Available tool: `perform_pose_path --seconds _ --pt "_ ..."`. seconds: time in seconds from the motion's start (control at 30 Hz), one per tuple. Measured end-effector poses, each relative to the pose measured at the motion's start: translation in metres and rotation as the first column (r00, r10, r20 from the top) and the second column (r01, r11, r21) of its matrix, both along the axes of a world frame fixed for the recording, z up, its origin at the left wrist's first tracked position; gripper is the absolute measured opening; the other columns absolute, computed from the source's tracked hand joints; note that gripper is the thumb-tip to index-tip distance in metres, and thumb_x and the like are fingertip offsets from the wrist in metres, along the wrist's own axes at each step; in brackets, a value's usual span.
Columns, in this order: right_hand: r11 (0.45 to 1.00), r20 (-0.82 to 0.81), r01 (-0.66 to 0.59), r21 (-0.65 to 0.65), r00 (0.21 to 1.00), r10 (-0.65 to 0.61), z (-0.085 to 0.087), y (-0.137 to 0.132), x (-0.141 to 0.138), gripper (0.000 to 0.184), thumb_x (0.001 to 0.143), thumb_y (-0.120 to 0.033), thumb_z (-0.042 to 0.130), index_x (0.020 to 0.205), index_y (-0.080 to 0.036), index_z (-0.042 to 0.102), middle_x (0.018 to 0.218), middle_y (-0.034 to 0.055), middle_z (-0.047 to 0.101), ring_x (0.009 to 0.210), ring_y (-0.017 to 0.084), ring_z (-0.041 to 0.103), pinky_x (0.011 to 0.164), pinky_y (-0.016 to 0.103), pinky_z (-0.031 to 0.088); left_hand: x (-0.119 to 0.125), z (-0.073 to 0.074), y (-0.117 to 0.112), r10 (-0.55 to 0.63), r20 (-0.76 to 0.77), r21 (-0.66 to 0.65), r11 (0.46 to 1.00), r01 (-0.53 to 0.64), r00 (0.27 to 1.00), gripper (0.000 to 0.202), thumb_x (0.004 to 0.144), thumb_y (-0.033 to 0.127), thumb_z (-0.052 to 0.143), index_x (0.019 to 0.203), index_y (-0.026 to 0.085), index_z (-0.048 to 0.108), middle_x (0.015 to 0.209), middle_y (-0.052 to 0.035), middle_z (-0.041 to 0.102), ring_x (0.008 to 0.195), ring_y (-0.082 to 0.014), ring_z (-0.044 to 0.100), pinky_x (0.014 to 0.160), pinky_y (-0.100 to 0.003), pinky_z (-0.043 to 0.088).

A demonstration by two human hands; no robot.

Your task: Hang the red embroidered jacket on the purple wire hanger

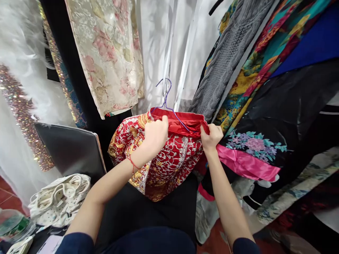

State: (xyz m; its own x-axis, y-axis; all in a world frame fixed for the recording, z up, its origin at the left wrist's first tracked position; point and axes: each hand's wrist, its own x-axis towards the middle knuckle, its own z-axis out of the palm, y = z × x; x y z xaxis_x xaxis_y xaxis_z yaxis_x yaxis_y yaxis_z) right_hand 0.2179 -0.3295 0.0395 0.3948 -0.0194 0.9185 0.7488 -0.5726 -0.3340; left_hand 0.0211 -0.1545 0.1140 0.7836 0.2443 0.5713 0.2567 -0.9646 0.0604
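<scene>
A red skirt (169, 165) with dense gold and silver embroidery hangs in front of me, its waistband facing up. My left hand (156, 133) is closed on the front of the waistband, near its left part. At the right end of the band, my right hand (212, 137) pinches the red fabric between thumb and fingers. A thin purple wire hanger (166, 97) sits within the waist opening. Its hook sticks up above the skirt, and one sloping arm runs down to the right over the red lining. The hanger's lower part is hidden by the cloth.
Clothes hang on both sides: a cream floral garment (106, 53), a grey cable-knit (233, 53) and a black garment with pink trim (251, 155). To the left stand a dark laptop (71, 148) and a dotted white cloth bag (59, 201). White curtain (153, 46) hangs behind.
</scene>
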Motion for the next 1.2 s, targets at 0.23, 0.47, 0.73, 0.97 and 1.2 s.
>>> perform_pose_path --seconds 0.23,0.47,0.73,0.97,1.2 --pt "0.989 -0.073 -0.073 0.128 0.994 0.082 -0.010 0.001 -0.015 0.031 0.084 -0.044 0.053 0.066 -0.026 0.036 0.061 -0.0002 0.046 0.062 0.019 0.046 0.071 0.036 0.042 0.068 -0.019 -0.011 -0.370 -0.048 0.184 0.910 0.372 0.928 0.036 0.098 0.044 0.052 0.124 0.021 0.062 0.111 -0.0107 0.068 0.103 -0.0248 0.065 0.065 -0.029 0.042" --pt "0.898 -0.392 -0.432 0.085 0.814 0.429 0.001 -0.034 -0.032 0.036 0.088 -0.051 0.057 0.069 -0.023 0.044 0.062 -0.0061 0.043 0.059 0.012 0.040 0.060 0.025 0.035 0.089 -0.034 0.010 -0.581 0.056 0.173 0.807 0.565 0.812 0.051 0.089 0.065 0.056 0.107 0.018 0.065 0.098 -0.0070 0.067 0.095 -0.0209 0.064 0.075 -0.030 0.047" --pt "0.956 -0.308 -0.276 0.104 0.904 0.295 0.022 -0.026 -0.053 0.037 0.090 -0.048 0.051 0.064 -0.025 0.039 0.056 -0.0055 0.037 0.055 0.013 0.036 0.057 0.027 0.031 0.109 -0.058 -0.001 -0.447 0.243 0.162 0.894 0.418 0.861 0.043 0.095 0.058 0.049 0.097 0.019 0.067 0.099 -0.0098 0.068 0.097 -0.0238 0.062 0.087 -0.036 0.044" --pt "0.984 -0.249 -0.118 0.136 0.957 0.149 0.044 -0.005 -0.096 0.029 0.090 -0.037 0.053 0.065 -0.025 0.043 0.057 -0.0031 0.045 0.051 0.014 0.038 0.057 0.029 0.031 0.131 -0.073 -0.008 -0.299 0.312 0.082 0.954 0.288 0.902 0.042 0.098 0.051 0.045 0.105 0.017 0.068 0.109 -0.0162 0.070 0.104 -0.0298 0.062 0.090 -0.042 0.044" --pt "0.977 -0.249 -0.157 0.145 0.950 0.190 0.031 -0.001 -0.130 0.027 0.092 -0.042 0.055 0.071 -0.025 0.050 0.062 -0.0016 0.055 0.053 0.016 0.046 0.058 0.029 0.035 0.119 -0.086 -0.014 -0.315 0.370 -0.060 0.931 0.361 0.874 0.037 0.100 0.040 0.046 0.126 0.018 0.061 0.127 -0.0171 0.065 0.124 -0.0305 0.056 0.105 -0.047 0.041"
